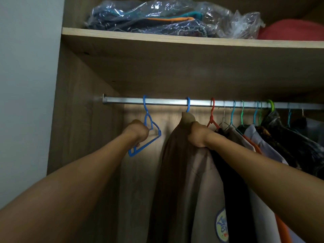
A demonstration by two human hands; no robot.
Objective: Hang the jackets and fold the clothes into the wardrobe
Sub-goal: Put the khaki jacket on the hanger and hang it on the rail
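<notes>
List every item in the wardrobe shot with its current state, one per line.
Empty blue hanger: hooked on rail, tilted, gripped by left hand.
Beige jacket: hanging on a blue hanger, shoulder gripped by right hand.
Rail: carrying hangers.
Other garments: hanging, bunched at right.
Plastic bag: lying on top shelf, holding folded clothes.

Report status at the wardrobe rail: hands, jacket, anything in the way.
Left hand grips empty blue hanger, hooked on rail. Right hand grips tan jacket at its shoulder, hung on the rail. Other garments crowd its right side.
</notes>
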